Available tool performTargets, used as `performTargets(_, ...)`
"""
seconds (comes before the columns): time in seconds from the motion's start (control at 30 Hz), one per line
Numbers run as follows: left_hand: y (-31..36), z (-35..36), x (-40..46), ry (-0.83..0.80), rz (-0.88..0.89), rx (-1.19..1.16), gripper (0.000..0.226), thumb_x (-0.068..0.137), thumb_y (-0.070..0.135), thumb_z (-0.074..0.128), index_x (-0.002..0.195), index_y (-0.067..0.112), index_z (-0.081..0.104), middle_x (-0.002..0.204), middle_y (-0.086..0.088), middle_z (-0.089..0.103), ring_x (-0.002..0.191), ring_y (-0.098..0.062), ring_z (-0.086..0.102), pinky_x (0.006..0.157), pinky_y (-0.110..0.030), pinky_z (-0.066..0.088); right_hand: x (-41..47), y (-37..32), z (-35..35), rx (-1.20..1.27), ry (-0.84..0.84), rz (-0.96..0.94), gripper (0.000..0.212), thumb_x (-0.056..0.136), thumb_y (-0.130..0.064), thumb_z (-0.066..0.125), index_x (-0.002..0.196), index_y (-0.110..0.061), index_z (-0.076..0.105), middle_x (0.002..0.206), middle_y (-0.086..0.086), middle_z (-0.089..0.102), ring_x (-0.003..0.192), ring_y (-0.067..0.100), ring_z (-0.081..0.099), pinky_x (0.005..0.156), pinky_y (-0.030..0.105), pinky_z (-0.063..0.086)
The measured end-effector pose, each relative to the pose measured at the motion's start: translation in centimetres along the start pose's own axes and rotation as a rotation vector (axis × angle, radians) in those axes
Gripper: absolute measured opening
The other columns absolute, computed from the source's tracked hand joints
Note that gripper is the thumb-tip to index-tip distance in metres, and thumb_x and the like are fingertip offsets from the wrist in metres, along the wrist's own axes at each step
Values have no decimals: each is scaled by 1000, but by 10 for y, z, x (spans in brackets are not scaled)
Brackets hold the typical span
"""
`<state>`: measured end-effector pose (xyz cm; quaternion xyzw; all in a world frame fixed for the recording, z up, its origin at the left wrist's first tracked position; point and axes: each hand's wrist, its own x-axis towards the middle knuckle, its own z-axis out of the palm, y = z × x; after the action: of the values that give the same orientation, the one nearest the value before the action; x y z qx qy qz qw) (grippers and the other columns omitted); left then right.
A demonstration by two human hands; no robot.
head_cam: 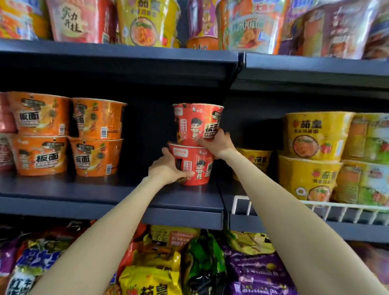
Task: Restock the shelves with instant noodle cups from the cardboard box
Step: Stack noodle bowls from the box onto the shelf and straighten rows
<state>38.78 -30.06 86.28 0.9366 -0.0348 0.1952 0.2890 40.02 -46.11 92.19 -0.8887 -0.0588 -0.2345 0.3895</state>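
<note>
Dark middle shelf [102, 191], gap between orange and yellow stock; left hand [167, 168] grips the lower red cup [195, 167], right hand [218, 142] steadies the upper red cup [195, 123], probably squaring the stack; cardboard box unseen.

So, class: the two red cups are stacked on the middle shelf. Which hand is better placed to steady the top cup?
Right. The right hand already grips the top red cup at its base; the left hand holds the bottom red cup.

Orange cups [42, 116], centre left, and red cups [197, 123], centre: "板面". Yellow cups [312, 134], right, and yellow packet [149, 288], bottom: "茄皇".
</note>
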Motion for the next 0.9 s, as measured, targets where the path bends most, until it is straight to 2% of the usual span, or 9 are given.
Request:
performTargets(0.07, 3, 4, 5, -3, -8, 33, 114, 66, 62, 73, 142, 5, 10, 135, -10, 50, 117, -30, 55, 94, -43, 48, 4, 5, 0, 20, -33, -30, 89, 82, -49, 66, 146, -8, 21, 146, 15, 32, 133, 31, 37, 106, 44, 36)
performTargets(0.13, 5, 10, 4, 21, 2, 75, 112, 68, 63, 71, 143, 4, 11, 135, -11, 50, 118, -31, 53, 94, -43, 47, 4, 9, 0, 81, -62, -30, 87, 85, -47, 64, 147, -9, 16, 146, 14, 36, 130, 31, 43, 104, 44, 40)
performTargets(0.23, 8, 12, 2, 40, 17, 93, 98, 74, 63, 65, 140, 6, 20, 132, -10, 52, 115, -30, 56, 90, -41, 48, -8, 9, -3, 75, -73, -68, 75, 91, -42, 56, 147, -11, 16, 143, 12, 43, 125, 30, 50, 100, 43, 45)
performTargets(0.37, 3, -4, -9, 59, 74, 20, 67, 84, 58, 56, 134, 17, 41, 130, -5, 56, 113, -27, 57, 93, -40, 48, -45, 8, -11, -51, -10, -235, 64, 94, -29, 54, 147, -12, 22, 140, 12, 41, 125, 29, 48, 101, 44, 44)
performTargets(0.57, -5, -29, -82, 379, 364, -212, 30, 91, 35, 56, 118, 22, 58, 114, 10, 63, 109, -11, 56, 89, -24, 42, -131, -2, -13, -44, 225, -435, 40, 95, -27, 52, 134, -20, 46, 127, 0, 57, 115, 14, 54, 94, 35, 49)
performTargets(0.67, -19, -29, -136, 560, 581, -279, 23, 92, 30, 52, 109, 18, 62, 98, 13, 60, 97, -8, 54, 80, -11, 35, -191, -3, 1, -25, 367, -502, 30, 98, -27, 49, 125, -17, 54, 111, -4, 66, 99, 9, 61, 83, 32, 52)
performTargets(0.73, -33, -21, -171, 663, 692, -345, 20, 92, 23, 51, 100, 11, 64, 89, 9, 60, 85, -7, 54, 76, -12, 39, -232, 1, 18, -37, 446, -515, 27, 98, -28, 45, 120, -17, 57, 96, -6, 69, 80, 11, 63, 70, 34, 52)
performTargets(0.83, -60, -1, -226, 676, 767, -431, 20, 91, 16, 50, 90, 4, 65, 79, 2, 61, 71, -5, 52, 69, -16, 41, -297, 19, 49, -81, 506, -483, 25, 98, -28, 41, 117, -20, 56, 82, -7, 68, 65, 13, 59, 61, 33, 48)
performTargets(0.9, -87, 18, -260, 540, 771, -482, 21, 92, 16, 48, 90, 4, 65, 80, 6, 58, 70, -2, 51, 67, -13, 41, -343, 40, 75, -101, 481, -429, 23, 98, -25, 42, 116, -20, 56, 83, -5, 70, 68, 14, 63, 58, 30, 49)
